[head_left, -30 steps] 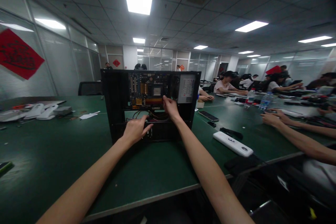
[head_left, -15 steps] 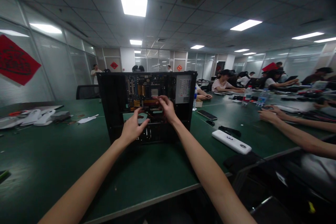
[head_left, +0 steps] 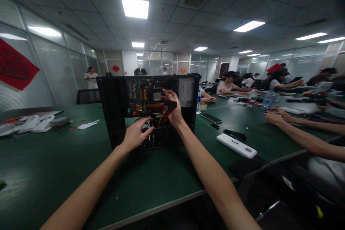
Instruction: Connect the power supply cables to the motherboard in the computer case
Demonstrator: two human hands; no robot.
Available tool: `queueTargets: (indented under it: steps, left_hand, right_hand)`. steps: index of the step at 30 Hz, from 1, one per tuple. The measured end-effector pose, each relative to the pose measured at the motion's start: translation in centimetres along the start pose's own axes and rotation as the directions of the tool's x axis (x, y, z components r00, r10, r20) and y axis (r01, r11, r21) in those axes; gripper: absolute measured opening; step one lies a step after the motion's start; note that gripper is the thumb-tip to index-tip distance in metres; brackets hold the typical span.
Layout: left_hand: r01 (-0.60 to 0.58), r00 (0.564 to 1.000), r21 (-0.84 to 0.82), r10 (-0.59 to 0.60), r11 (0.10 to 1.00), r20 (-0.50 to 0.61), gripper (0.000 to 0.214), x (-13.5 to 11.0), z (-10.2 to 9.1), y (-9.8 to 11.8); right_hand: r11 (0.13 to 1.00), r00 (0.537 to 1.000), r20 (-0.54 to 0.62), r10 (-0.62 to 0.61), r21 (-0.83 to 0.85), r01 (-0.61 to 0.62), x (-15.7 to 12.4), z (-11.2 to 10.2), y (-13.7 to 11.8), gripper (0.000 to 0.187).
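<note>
An open black computer case (head_left: 111, 115) stands upright on the green table, its inside facing me. Within it are a motherboard (head_left: 151, 85) with slots and a bare square processor area (head_left: 157, 96), and a labelled power supply (head_left: 188, 91) at upper right. In front of the board, my right hand (head_left: 174, 109) is closed loosely around a black cable connector (head_left: 170, 104), the upper fingers partly stretched. Red, orange and dark wires (head_left: 163, 114) hang from it into the case. Thumb and fingers apart, my left hand (head_left: 137, 132) is at the case's lower opening, holding nothing visible.
White and grey parts (head_left: 35, 124) and a paper scrap (head_left: 88, 124) lie at left. To the right are a phone (head_left: 211, 118), a white power bank (head_left: 236, 145), black cables (head_left: 235, 134) and water bottles (head_left: 267, 99). A neighbour's hands (head_left: 276, 115) rest farther right.
My right hand has turned and now shows the black connector with its coloured wires pulled forward. My left hand has dropped slightly. The view has shifted a little.
</note>
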State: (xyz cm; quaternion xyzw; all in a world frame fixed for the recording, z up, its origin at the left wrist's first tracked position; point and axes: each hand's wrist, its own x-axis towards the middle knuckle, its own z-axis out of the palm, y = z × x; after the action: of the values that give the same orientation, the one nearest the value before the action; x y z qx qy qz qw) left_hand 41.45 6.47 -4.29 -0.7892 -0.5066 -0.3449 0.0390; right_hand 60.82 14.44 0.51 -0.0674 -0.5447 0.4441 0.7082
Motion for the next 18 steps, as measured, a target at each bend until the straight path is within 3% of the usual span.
queueTargets:
  steps: [4, 9, 12, 15, 18]
  left_hand:
    - [-0.037, 0.999, -0.021, 0.037, 0.999, -0.007, 0.047, 0.1, 0.0, -0.1]
    - [-0.148, 0.989, -0.252, 0.14, 0.956, -0.047, 0.029, 0.1, -0.1, 0.2]
    - [-0.161, 0.987, -0.34, 0.144, 0.927, -0.074, 0.023, -0.2, -0.5, 0.6]
    - [-0.151, 0.984, -0.348, 0.106, 0.925, -0.147, 0.023, -0.5, -1.0, 0.8]
    - [-0.147, 0.979, -0.338, 0.087, 0.929, -0.187, 0.035, -0.7, -1.3, 0.7]
  right_hand:
    - [0.995, 1.0, -0.026, 0.001, 0.097, 0.001, -0.1, 0.2, -1.4, 0.046]
    - [0.998, 0.997, 0.041, 0.061, 0.019, -0.062, -0.5, 0.3, -1.6, 0.043]
    - [0.995, 0.993, 0.076, 0.095, -0.018, -0.094, -0.7, -0.2, -0.6, 0.043]
    - [0.97, 0.965, 0.18, 0.191, -0.189, -0.156, -1.2, -0.9, 0.4, 0.042]
    - [0.854, 0.903, 0.346, 0.256, -0.518, -0.044, -1.9, -1.4, 1.2, 0.035]
